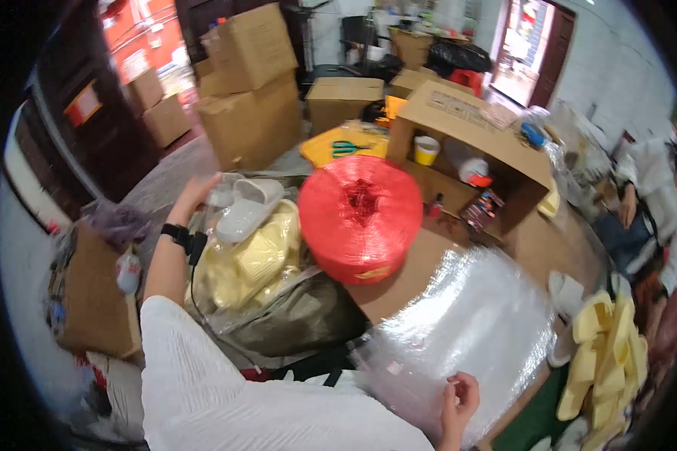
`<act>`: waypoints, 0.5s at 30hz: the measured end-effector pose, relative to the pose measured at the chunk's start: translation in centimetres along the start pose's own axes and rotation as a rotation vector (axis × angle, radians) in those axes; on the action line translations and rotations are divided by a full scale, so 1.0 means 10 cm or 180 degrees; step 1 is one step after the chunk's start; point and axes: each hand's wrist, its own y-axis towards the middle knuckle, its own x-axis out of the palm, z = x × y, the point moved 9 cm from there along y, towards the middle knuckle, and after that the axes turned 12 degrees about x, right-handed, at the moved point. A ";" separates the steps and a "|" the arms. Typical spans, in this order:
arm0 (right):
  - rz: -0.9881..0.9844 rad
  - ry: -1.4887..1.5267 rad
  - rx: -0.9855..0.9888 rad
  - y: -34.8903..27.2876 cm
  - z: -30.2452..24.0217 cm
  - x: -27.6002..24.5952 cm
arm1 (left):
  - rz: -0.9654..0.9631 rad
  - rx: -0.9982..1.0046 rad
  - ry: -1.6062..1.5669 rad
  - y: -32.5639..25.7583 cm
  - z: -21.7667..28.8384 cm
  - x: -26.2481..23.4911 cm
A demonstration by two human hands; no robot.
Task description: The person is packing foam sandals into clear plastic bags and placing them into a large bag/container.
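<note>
At the left, my left hand (197, 192) reaches over a big clear bag, its fingers stretched out beside a pair of pale grey slippers (250, 210). The grey pair lies on top of several yellow slippers (252, 263) in clear wrapping. Whether my fingertips touch the grey pair's wrapping is not clear. My right hand (459, 402) is curled, thumb and fingers drawn together, over a stack of clear plastic bags (459, 331). Nothing shows between its fingers. A large roll of red plastic twine (361, 218) stands between the slippers and the bags.
Behind the roll, an open cardboard box (474, 120) on its side holds a yellow-white cup (426, 150). Green-handled scissors (351, 149) lie on a yellow packet. More yellow slippers (602, 353) are piled at the right, near another person's hand (629, 207). Cartons (252, 113) stand at the back left.
</note>
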 end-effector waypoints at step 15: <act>0.1083 -0.0710 -0.0155 0.02 -0.16 -0.68 | -0.0083 0.0032 0.2299 0.18 0.11 0.60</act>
